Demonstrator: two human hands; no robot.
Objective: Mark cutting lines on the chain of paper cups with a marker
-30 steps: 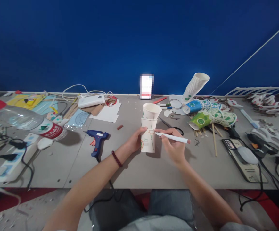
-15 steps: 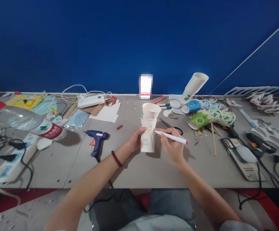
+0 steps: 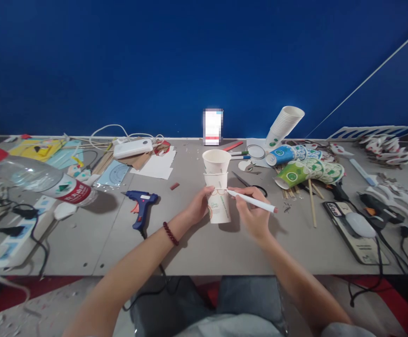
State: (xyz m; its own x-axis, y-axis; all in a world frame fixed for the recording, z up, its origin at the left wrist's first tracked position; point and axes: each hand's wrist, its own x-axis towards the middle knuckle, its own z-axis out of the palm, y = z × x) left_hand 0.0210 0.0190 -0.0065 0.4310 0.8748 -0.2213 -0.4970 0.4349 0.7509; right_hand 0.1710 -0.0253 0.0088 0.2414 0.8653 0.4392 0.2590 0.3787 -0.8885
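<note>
White paper cups, printed with orange and green marks, stand one on another in front of me, tilted slightly to the left at the top. My left hand is closed on the left side of the cups, around their middle. In my right hand is a white marker pen with a reddish end. Its tip meets the cups close to a curved orange line. The far fingers of my left hand are hidden behind the cups.
A blue glue gun and a plastic bottle lie to the left. On the right are scissors, a stack of white cups, green cups, a phone and a mouse. A lit screen stands at the back.
The cups have tilted, their top moving left and their base right. The marker has shifted slightly to the right and down, its tip still at the cups.
</note>
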